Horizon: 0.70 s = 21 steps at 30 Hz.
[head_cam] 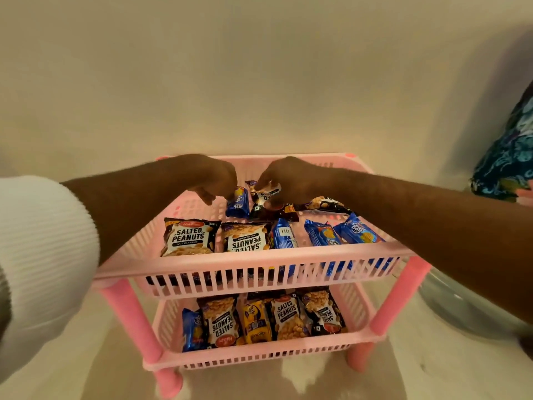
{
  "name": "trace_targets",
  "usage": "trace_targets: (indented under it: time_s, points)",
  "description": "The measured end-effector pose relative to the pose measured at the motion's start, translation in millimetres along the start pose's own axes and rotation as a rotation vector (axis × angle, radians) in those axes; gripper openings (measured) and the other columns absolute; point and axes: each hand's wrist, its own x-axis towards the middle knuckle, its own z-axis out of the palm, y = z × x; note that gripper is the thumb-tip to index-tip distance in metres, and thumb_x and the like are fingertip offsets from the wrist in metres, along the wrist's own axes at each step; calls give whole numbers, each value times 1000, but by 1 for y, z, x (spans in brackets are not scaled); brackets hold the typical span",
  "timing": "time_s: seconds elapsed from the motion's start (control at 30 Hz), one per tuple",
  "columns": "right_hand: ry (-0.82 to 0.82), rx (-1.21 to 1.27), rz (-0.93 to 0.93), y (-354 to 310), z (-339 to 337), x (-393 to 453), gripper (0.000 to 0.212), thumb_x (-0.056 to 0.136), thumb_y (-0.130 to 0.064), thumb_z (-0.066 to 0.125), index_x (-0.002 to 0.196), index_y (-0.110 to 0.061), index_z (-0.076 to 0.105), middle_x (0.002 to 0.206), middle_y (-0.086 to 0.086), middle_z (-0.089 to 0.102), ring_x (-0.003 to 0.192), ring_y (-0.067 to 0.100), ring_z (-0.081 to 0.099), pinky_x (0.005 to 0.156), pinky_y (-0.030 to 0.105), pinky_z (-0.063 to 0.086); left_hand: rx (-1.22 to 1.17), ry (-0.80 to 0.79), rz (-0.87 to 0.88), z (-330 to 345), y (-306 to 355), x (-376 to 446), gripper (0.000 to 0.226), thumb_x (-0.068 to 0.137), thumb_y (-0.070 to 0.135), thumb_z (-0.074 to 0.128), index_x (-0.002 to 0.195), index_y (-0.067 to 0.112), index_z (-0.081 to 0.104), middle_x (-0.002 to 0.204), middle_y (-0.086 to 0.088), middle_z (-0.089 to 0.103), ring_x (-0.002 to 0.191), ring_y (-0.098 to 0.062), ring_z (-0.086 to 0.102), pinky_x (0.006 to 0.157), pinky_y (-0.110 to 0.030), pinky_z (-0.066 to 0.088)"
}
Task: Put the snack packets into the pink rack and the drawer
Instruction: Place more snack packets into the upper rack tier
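Over the top tier: both your hands reach into the pink rack (pixel 259 262) from the near side, forearms crossing its side rims.
Left hand (pixel 215 180): fingers pinched together on the top edge of a blue biscuit packet (pixel 238 203), which stands nearly upright near the back of the tier.
Right hand (pixel 284 179): fingers closed on a black peanut packet (pixel 266 196), lifted at one end, just beside the blue one.
Top tier contents: two Salted Peanuts packets (pixel 189 236) at the front left, blue biscuit packets (pixel 320 233) to the right, more dark packets behind.
Lower tier (pixel 259 352): a row of packets lying side by side, peanuts, one yellow packet (pixel 256 321), one blue at the left end.
Left sleeve (pixel 43 255): white, ribbed, pushed up your forearm.
Drawer: out of view.
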Motion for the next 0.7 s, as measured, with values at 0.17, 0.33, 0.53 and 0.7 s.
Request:
trace_targets:
  time_s: [0.17,0.33,0.53,0.7]
  points:
    - [-114,-90,22,1,10,-2,58,88,-37,74,140,-17,58,138,7,62,123,28,56,102,38,45,124,38,123,4,-4,-4,56,90,12,66,143,11,47,142,-8,52,123,-25,52,97,-34,49]
    - [-106,-70,45,11,8,-9,60,88,-37,73,142,-19,55,144,5,57,128,28,53,103,37,42,337,70,111,13,-5,-5,61,89,29,70,142,10,46,140,-9,54,126,-28,54,108,-42,44]
    - [-69,-2,43,12,13,-16,62,89,-34,73,145,-21,51,150,3,50,133,26,47,104,34,36,397,146,102,14,-4,-17,65,94,32,62,147,5,36,146,-11,49,132,-28,48,112,-39,38]
    - [-60,42,85,7,4,-35,64,91,-34,72,148,-19,47,155,3,44,141,25,40,115,38,30,378,190,160,7,3,-42,59,99,22,55,151,8,32,154,-9,39,140,-26,40,114,-35,34]
